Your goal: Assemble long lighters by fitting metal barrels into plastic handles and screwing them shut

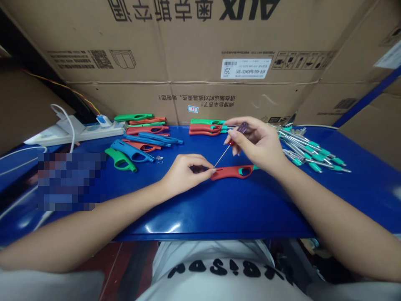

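A red lighter [230,172] with a teal trigger lies flat on the blue table in front of me. My left hand [188,173] is closed, thumb and forefinger pinched at the lighter's left end. Whether a small screw is between those fingertips is too small to tell. In my right hand [258,144] is a screwdriver [223,155] with a dark red and purple handle, slanting down to the left. Its tip meets the lighter's left end, right by my left fingertips.
Green, red and blue lighter casings [128,155] are piled at the left, with small screws [159,159] beside them. Several red and green lighters [205,128] stand stacked at the back. Metal lighter rods [313,150] lie at right. A power strip [84,133] and cardboard [140,54] border the table.
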The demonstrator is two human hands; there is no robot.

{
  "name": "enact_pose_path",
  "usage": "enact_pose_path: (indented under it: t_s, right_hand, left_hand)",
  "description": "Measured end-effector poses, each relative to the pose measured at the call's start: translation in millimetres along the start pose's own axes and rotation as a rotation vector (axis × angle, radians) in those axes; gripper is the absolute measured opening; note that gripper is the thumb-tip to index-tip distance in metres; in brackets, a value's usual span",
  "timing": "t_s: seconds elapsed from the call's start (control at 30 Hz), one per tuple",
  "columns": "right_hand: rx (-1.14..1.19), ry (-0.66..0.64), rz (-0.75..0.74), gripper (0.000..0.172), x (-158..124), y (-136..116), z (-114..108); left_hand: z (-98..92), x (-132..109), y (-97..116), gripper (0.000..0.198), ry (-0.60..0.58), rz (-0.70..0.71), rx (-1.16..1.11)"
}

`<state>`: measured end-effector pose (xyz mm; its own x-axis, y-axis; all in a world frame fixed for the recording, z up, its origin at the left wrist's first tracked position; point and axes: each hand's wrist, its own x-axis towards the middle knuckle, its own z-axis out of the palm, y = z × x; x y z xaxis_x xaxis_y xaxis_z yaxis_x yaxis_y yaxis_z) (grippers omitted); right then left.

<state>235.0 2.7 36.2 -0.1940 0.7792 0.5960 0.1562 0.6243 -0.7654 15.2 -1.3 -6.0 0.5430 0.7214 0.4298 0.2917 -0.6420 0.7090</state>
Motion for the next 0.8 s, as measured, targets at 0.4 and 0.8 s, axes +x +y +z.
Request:
enact_pose_path:
  t_s: [0.4, 0.8]
  right_hand:
    - [-0.114, -0.155, -0.153, 0.042, -11.5, -8.5, 1.8]
    - [-0.287, -0.062, -0.182, 0.037, -10.1, -8.0, 5.5]
  left_hand:
    - [4.7, -2.8, 1.9, 0.01, -0.056, -0.009, -0.028]
    - [1.7, 0.5, -3.2, 0.01, -0.059, 0.094, 0.091]
